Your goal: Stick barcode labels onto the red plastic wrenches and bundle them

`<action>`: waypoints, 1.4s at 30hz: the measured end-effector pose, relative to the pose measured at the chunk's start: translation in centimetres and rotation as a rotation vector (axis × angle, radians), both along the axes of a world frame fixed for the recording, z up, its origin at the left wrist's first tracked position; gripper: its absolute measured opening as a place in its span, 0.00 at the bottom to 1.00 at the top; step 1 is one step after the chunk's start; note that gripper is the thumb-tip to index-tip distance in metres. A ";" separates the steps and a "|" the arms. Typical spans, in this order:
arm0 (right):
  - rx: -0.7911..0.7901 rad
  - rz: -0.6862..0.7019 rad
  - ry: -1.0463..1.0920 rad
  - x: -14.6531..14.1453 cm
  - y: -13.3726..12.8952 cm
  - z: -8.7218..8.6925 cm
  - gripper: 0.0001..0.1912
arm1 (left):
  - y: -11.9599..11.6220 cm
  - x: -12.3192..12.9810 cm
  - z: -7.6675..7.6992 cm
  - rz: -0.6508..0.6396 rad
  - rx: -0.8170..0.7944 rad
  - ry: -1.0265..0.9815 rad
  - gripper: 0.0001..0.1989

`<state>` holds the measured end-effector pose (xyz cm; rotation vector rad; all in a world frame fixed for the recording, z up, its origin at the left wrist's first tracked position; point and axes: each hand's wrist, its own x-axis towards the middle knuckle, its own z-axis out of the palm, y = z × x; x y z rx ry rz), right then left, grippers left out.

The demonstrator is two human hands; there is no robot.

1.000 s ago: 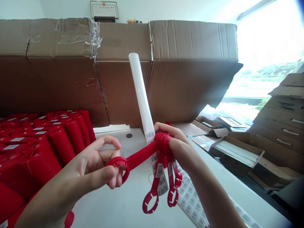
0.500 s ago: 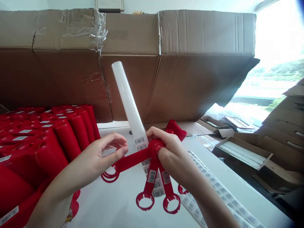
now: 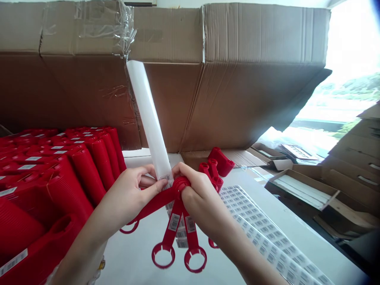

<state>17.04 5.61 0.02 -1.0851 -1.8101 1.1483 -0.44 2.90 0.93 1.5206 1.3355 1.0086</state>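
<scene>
Red plastic, all bunched up in the right hand (image 3: 202,194), fingers wrapped tight round the stacked ends of these ring-ended strips (image 3: 168,233), which fan out above the table. Left hand (image 3: 130,188) has thumb and fingertips nearly together right by the barcodes on a curled white label sheet (image 3: 149,114); can't tell if a label is actually pinched in there. Looks to me like the label-picking step, and I'd say the next move calls for a light, precise left pinch with the right bunch held steady. Two strips facing us wear barcode stickers (image 3: 174,222); they're flat, each ending in an open ring with little notches inside. Further out: smooth white table (image 3: 133,257), flat printed sheets (image 3: 252,217), loose red pieces (image 3: 222,163) past the right hand, ribbed red stacks (image 3: 86,168) on the left, creased brown cardboard (image 3: 243,99) across the back.
</scene>
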 end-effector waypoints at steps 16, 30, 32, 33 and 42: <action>-0.046 0.186 -0.161 1.5 0.6 1.1 0.12 | 0.6 -0.3 -0.6 -0.017 0.095 0.067 0.12; -0.007 0.219 -0.087 2.3 1.4 0.4 0.11 | -0.1 -0.4 -0.3 -0.128 0.024 0.121 0.17; -0.025 0.209 -0.039 2.4 1.7 0.5 0.10 | -0.4 -0.9 -0.5 -0.141 0.004 0.165 0.17; -0.027 0.194 -0.019 2.5 1.8 0.6 0.11 | -0.6 -1.2 -0.6 -0.150 -0.007 0.205 0.17; -0.016 0.082 0.093 3.2 2.2 1.2 0.10 | -1.3 -1.6 -0.4 -0.277 -0.070 0.389 0.21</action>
